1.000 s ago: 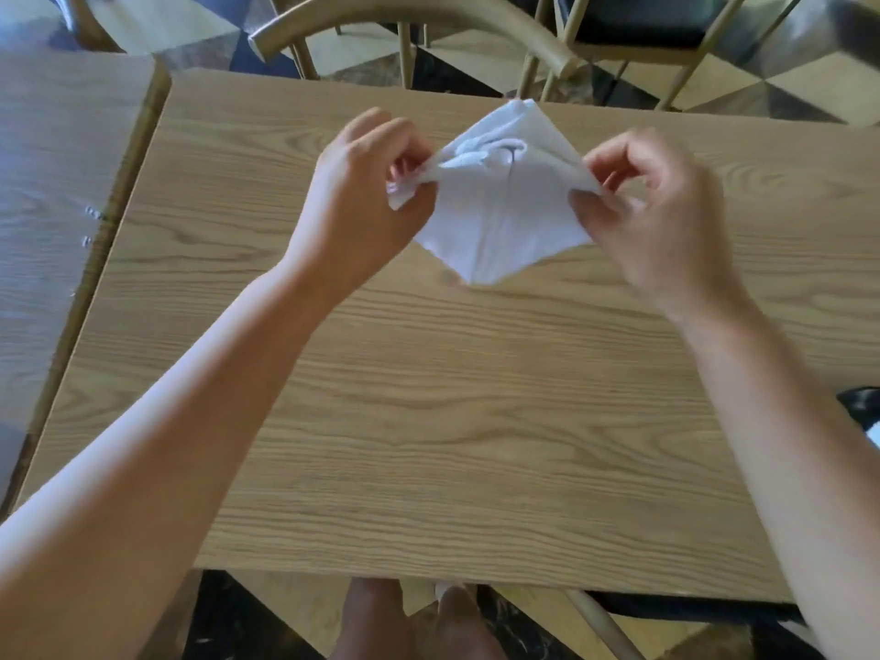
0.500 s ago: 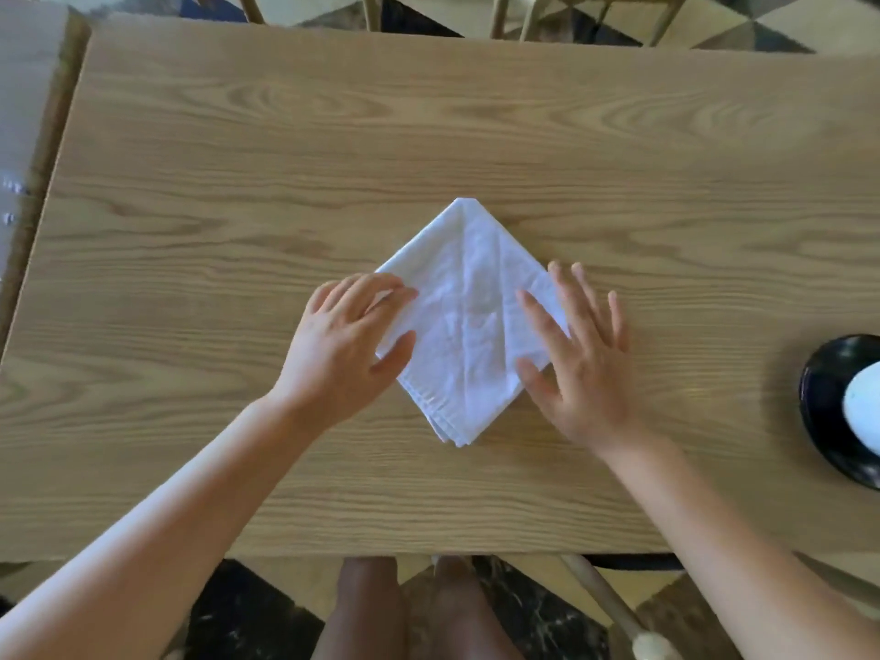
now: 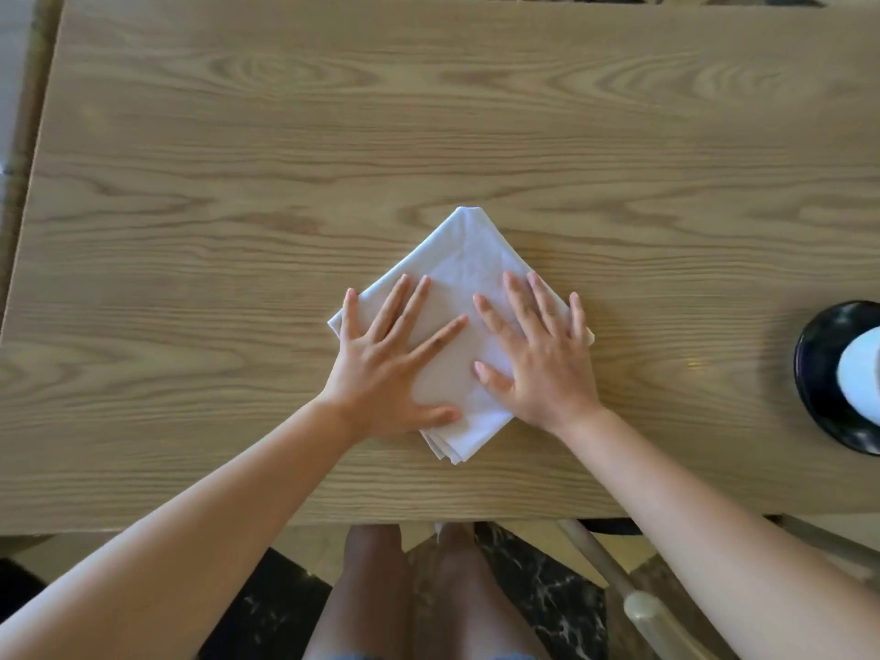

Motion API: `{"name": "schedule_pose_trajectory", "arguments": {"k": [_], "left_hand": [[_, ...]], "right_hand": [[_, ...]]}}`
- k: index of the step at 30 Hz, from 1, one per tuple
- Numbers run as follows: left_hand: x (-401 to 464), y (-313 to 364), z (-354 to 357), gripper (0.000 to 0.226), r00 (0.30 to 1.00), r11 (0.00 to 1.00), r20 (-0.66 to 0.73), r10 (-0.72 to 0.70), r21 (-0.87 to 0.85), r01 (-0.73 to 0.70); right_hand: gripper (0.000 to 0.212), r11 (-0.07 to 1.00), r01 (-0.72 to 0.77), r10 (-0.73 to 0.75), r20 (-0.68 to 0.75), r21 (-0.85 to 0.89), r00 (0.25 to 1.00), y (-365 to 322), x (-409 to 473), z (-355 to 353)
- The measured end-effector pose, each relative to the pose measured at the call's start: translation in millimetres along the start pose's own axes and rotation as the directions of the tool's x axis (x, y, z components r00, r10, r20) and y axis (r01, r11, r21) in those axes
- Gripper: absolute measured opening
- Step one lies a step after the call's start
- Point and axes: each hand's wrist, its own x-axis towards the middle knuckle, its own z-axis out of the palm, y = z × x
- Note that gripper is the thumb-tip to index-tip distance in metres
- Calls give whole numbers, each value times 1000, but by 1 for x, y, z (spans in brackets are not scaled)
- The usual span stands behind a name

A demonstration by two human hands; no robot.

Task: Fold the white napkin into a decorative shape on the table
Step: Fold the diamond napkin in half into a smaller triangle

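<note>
Both hands lay flat with straight fingers on the folded white cloth napkin [image 3: 469, 259].

Left hand [image 3: 385, 369] and right hand [image 3: 538, 359] pressed side by side; the napkin sat like a diamond on the light wooden table [image 3: 238, 183], its far tip pointing away.

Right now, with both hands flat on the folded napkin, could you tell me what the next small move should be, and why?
Probably lift one loose layer at the near corner and fold it up toward the far tip. The napkin lies as a diamond on the table, its stacked loose edges at the near corner. The left hand and the right hand press it flat, so the creases look set.
</note>
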Motion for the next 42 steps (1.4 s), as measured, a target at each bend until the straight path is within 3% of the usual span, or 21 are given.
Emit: {"name": "schedule_pose_trajectory", "arguments": {"k": [4,9,13,17,21,26,31,36,42], "left_hand": [[-25,9,8,98,998,998,26,61,-4,-61],[-27,13,-1,97,995,998,90,45,-54,-40],[-47,21,3,74,983,978,23,182,-104,-179],[-67,15,3,58,922,903,-79,378,-189,-386],[-54,1,-13,41,882,863,-105,460,-181,-472],[-41,-4,-22,22,777,770,-94,622,-107,-629],[-36,-8,-20,18,666,664,-98,739,-60,-745],[-28,-12,-23,27,673,669,-54,738,-81,-739],[-33,-7,-29,19,778,753,-60,625,-213,-622]], "right_hand": [[73,1000,6,-6,12,-4,1000,-5,-34,6],[72,1000,-7,7,77,-3,997,-10,-39,-2],[68,993,105,-104,-27,51,994,-12,-53,-8],[55,879,462,-448,-127,118,885,-7,-88,-12],[38,828,552,-546,-78,99,834,5,-86,-19],[15,740,671,-654,-177,50,735,10,-67,-22],[18,639,769,-757,-181,-3,628,16,-57,-22],[20,615,789,-779,-148,10,609,19,-50,-27],[21,713,698,-685,-147,65,713,14,-54,-34]]}}
